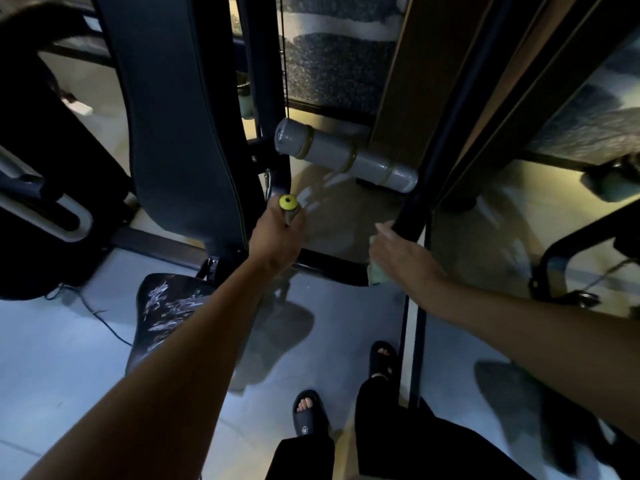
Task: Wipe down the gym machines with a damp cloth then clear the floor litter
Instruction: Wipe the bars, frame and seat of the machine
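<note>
- Cloth (375,271), pale green, is showing just beneath the right hand (398,252), which is pressing it against the dark upright post (414,209), fingers straight.
- The post's long axis is running up and away; the right hand is nearer it.
- The left hand (277,237), left of the post, is gripping a yellow-capped handle (289,206), probably a spray bottle.
- No containers are showing.

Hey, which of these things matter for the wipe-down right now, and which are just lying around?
In the job:
left hand gripping the yellow-capped handle
right hand pressing the cloth on the dark bar
backrest
seat

Just lying about:
grey roller
floor cable
sandals
</note>
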